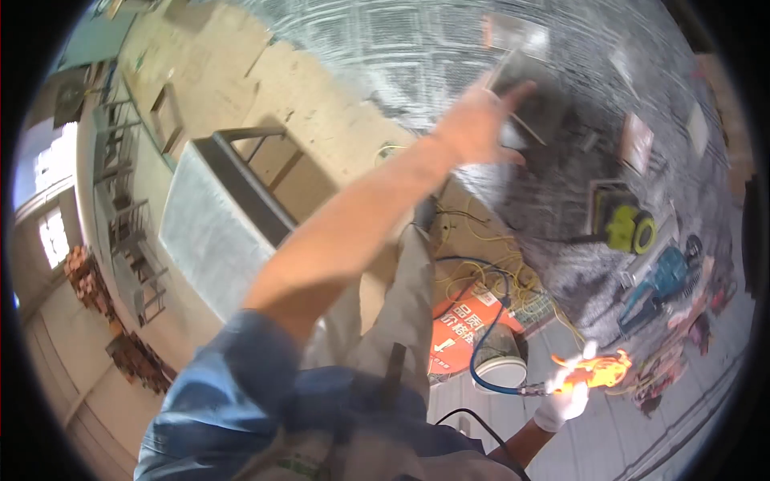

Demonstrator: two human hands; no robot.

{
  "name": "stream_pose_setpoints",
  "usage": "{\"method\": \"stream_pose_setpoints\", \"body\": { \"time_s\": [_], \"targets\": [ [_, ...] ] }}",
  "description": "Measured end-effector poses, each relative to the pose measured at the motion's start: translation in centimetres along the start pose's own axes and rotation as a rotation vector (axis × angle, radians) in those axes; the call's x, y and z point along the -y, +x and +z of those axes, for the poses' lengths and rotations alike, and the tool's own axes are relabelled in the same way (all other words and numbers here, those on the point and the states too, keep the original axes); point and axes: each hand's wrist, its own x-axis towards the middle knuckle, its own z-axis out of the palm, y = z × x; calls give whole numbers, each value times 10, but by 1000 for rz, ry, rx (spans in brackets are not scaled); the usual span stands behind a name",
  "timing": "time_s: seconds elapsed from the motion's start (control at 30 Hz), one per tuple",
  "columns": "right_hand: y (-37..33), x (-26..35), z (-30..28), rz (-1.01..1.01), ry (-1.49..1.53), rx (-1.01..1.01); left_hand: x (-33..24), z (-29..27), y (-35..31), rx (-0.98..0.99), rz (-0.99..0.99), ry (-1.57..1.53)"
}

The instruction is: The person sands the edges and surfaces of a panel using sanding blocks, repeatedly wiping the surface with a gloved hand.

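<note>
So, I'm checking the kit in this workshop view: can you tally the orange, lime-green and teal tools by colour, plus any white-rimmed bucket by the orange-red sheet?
Orange tool, in the right hand: 1
Lime-green tool: 1
Teal tool: 1
White-rimmed bucket: 1
Total: 4

Orange tool (603, 371), blue hose (473, 361), orange sheet (463, 335) (white-printed).

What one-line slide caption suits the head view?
Left hand at a dark flat block; right hand holding an orange tool with a blue hose.
</note>
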Motion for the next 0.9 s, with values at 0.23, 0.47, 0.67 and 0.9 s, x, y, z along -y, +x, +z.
{"method": "stream_pose_setpoints", "body": {
  "time_s": [0.23, 0.47, 0.67, 0.9],
  "targets": [
    [44, -138, 118, 85, -1182, 557, -7, -20, -82, -327, -240, -322],
    [17, -332, 151, 264, -2109, 1039, 32, -210, -420, -554, -1172, -10],
    [-19, -488, 225, -295, -2556, 823, 18, -239, -838, -911, -1624, 249],
    [-110, -673, 306, -500, -2433, 937, -88, -234, -1011, -1230, -1976, -87]
  ]
}}
